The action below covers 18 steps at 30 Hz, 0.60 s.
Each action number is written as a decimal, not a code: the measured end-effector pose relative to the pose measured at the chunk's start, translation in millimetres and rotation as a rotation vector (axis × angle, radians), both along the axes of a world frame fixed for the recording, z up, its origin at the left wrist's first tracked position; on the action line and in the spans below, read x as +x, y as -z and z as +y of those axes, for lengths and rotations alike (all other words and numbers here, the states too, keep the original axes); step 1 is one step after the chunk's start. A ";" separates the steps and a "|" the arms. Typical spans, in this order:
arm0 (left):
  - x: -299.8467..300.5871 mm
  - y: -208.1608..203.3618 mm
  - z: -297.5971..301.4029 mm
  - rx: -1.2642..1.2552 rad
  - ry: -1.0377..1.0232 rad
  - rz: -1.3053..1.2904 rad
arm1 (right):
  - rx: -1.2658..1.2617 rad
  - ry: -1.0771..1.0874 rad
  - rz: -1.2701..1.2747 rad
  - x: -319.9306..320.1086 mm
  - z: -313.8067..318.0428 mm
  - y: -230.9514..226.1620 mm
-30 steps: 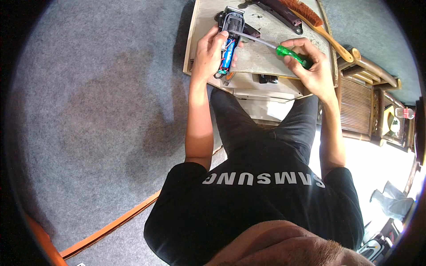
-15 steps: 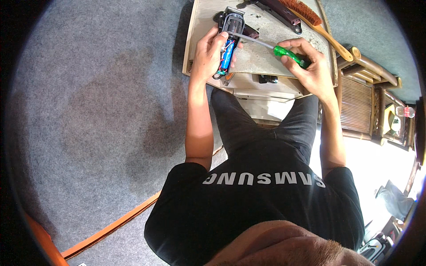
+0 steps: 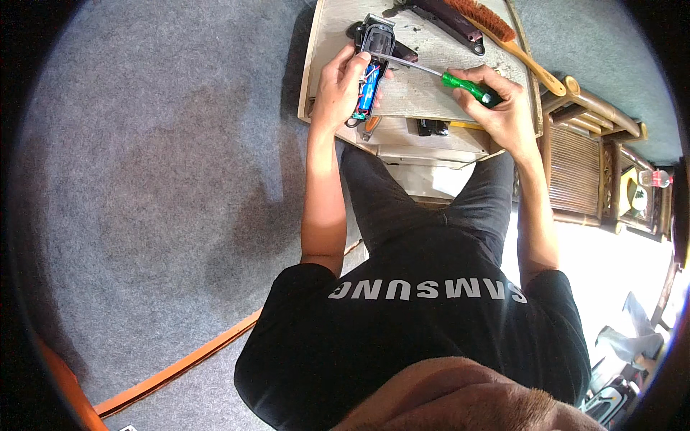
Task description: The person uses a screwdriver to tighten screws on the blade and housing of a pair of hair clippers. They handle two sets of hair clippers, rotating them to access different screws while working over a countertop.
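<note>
My left hand (image 3: 338, 86) is closed around an opened hair clipper (image 3: 378, 44), its blade end pointing away from me. Inside the bared housing show a blue battery (image 3: 368, 87), red and white wires and a small green board near the bottom. In my right hand (image 3: 499, 104) is a screwdriver (image 3: 460, 85) with a green handle, gripped by thumb and fingers. Its thin metal shaft runs left to the clipper's middle, by my left thumb; whether the tip touches the thumb or the clipper I cannot tell. Dark casing pieces (image 3: 405, 53) lie behind the clipper.
On the wooden table (image 3: 431, 93) lie a long dark clipper cover (image 3: 449, 23) and a brush (image 3: 528, 61) with reddish bristles. A shelf under the tabletop holds small black items (image 3: 433, 127). To the right stands a bamboo chair (image 3: 575, 169); grey carpet (image 3: 165, 158) spreads to the left.
Both hands keep their holds and the screwdriver stays against or near the clipper. The view has shifted slightly, and a yellow strip shows on the shelf under the tabletop.
</note>
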<state>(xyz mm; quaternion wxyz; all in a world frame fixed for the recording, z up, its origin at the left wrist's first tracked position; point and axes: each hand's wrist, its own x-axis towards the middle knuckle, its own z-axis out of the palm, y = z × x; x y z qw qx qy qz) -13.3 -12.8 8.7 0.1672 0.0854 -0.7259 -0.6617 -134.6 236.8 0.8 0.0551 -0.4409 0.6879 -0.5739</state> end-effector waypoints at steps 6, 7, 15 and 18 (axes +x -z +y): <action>-0.7 0.4 -2.0 -0.035 -0.019 -0.066 | 0.110 0.031 0.184 -3.6 9.0 -37.2; -0.4 2.9 -4.1 0.017 0.000 -0.048 | 0.145 0.054 0.342 -4.4 10.0 -46.6; -0.6 7.4 -7.5 0.047 0.028 -0.039 | 0.149 0.180 0.655 48.7 0.1 -141.9; -2.6 5.5 -5.3 0.057 0.018 -0.054 | 0.313 0.087 0.437 53.4 3.5 -161.4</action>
